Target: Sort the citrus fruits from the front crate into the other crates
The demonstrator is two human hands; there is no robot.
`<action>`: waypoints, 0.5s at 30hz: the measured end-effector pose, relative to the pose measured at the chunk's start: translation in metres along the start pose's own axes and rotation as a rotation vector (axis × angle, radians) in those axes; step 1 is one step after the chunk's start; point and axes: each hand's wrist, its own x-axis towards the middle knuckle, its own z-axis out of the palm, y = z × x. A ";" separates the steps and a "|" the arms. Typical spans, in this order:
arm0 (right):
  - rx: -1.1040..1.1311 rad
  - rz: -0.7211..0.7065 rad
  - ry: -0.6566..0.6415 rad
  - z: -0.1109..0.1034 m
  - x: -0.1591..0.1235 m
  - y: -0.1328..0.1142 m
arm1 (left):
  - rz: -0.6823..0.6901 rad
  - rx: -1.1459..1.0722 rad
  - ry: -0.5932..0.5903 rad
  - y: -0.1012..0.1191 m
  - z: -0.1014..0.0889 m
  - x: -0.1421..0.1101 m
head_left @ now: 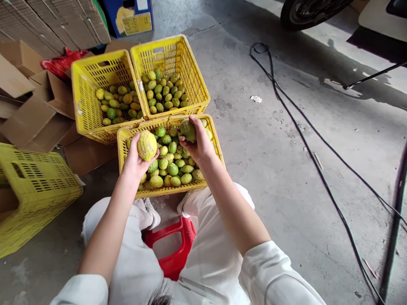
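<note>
A large yellow lemon (pixel 147 145) with brownish blemishes rests in my left hand (pixel 135 159), the fingers curled under and around it. My right hand (pixel 202 142) grips a dark green lemon (pixel 188 130), partly covered by the thumb and fingers. Both hands are above the near yellow crate (pixel 123 140), which holds many green and yellow lemons (pixel 172 169). Behind it, the back left crate (pixel 83 91) has mostly yellow fruit (pixel 127 98) in it. The back right crate (pixel 193 67) contains green-yellow fruit (pixel 165 90).
Another yellow crate (pixel 41 178) stands at left, beside open cardboard boxes (pixel 34 123) and a red plastic bag (pixel 62 61). A red stool (pixel 178 254) is between my legs. Black cables (pixel 305 146) run across the concrete floor (pixel 254 140). A vehicle wheel (pixel 299 15) is at upper right.
</note>
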 end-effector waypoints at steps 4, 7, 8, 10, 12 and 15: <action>0.066 0.061 -0.003 0.001 0.002 -0.003 | -0.022 -0.040 -0.060 0.001 0.001 -0.002; 0.101 0.108 -0.026 0.004 0.002 -0.002 | -0.026 -0.047 -0.069 0.003 0.003 -0.005; 0.105 0.130 -0.038 0.005 0.002 -0.002 | -0.027 -0.044 -0.071 0.003 0.004 -0.006; 0.102 0.167 -0.047 0.007 0.002 -0.001 | -0.018 -0.024 -0.073 0.003 0.005 -0.008; 0.110 0.189 -0.030 0.009 0.001 -0.001 | 0.003 0.008 -0.073 0.002 0.005 -0.008; 0.136 0.190 -0.013 0.010 -0.001 0.000 | 0.041 0.038 -0.073 -0.001 0.004 -0.007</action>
